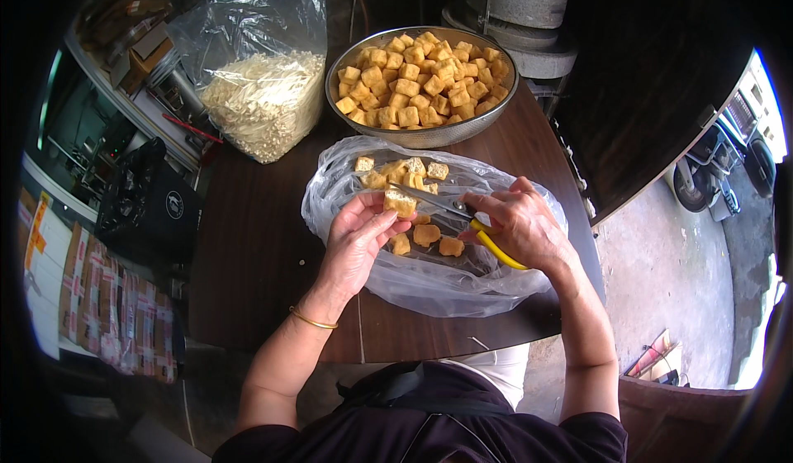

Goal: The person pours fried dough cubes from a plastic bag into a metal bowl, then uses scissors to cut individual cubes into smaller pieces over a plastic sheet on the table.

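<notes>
Between the thumb and fingers of my left hand [362,230] is a golden fried tofu puff [400,205], its pale spongy inside showing along the top. My right hand [523,224] grips scissors [499,247] with yellow handles, and their metal blades reach the cut top of that puff. Below both hands a clear plastic bag [433,292] lies spread with its rim rolled outward. Several tofu puffs [427,235] rest inside it, some with white cut faces turned up. Behind the bag stands a perforated metal colander [427,138] heaped with whole tofu puffs [409,85].
A tall clear bag of enoki mushrooms [266,103] stands at the table's back left. The dark wooden table [260,265] has a curved right edge. Stacked grey stone discs [533,29] rise behind it. A taped cardboard box [118,308] and a black crate [148,203] are at left.
</notes>
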### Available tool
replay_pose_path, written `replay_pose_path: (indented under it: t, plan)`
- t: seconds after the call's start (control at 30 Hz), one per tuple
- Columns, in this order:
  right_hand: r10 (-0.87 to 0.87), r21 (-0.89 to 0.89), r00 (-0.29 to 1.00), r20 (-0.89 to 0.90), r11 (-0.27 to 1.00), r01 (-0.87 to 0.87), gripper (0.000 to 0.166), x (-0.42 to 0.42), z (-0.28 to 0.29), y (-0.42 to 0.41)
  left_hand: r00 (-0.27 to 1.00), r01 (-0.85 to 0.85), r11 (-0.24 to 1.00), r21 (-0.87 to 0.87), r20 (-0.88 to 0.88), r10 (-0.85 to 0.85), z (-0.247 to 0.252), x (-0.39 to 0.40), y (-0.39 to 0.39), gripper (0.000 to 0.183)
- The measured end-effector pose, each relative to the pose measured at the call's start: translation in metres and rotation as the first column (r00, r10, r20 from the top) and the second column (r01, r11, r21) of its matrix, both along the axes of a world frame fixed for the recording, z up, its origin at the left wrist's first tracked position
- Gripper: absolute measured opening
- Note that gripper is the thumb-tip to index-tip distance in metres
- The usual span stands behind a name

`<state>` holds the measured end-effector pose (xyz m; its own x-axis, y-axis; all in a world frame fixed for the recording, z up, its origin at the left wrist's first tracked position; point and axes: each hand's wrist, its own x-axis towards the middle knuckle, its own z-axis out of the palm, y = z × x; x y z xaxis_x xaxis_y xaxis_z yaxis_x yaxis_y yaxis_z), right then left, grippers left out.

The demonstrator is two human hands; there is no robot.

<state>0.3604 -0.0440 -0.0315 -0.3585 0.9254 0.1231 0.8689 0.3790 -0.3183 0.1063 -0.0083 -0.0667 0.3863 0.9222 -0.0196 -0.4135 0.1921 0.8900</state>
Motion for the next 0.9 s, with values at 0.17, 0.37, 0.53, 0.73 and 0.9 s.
replay_pose_path:
  t: [0.17,0.37,0.53,0.73,0.9]
  plan:
    - [0.018,0.338,0.998,-0.064,0.941,0.005,0.053,0.001,-0.009,0.001,0.998,-0.039,0.998,0.041,0.045,0.037,-0.005,-0.004,0.005,0.020]
    - [0.049,0.311,0.998,-0.045,0.950,-0.032,0.056,-0.001,-0.014,0.000,0.996,-0.044,0.997,0.064,0.086,0.038,-0.004,-0.002,0.003,0.021]
    - [0.058,0.304,0.998,-0.029,0.952,-0.047,0.057,-0.005,-0.015,-0.001,0.998,-0.027,0.995,0.093,0.063,0.021,-0.004,0.000,0.001,0.024]
    - [0.063,0.267,0.997,-0.036,0.962,-0.051,0.059,-0.006,-0.016,-0.001,0.997,-0.026,0.992,0.122,0.080,0.016,-0.004,0.004,-0.003,0.024]
    - [0.097,0.291,0.994,-0.048,0.954,-0.079,0.055,-0.005,-0.017,0.000,0.998,-0.039,0.986,0.163,0.046,0.032,-0.007,0.005,-0.004,0.025]
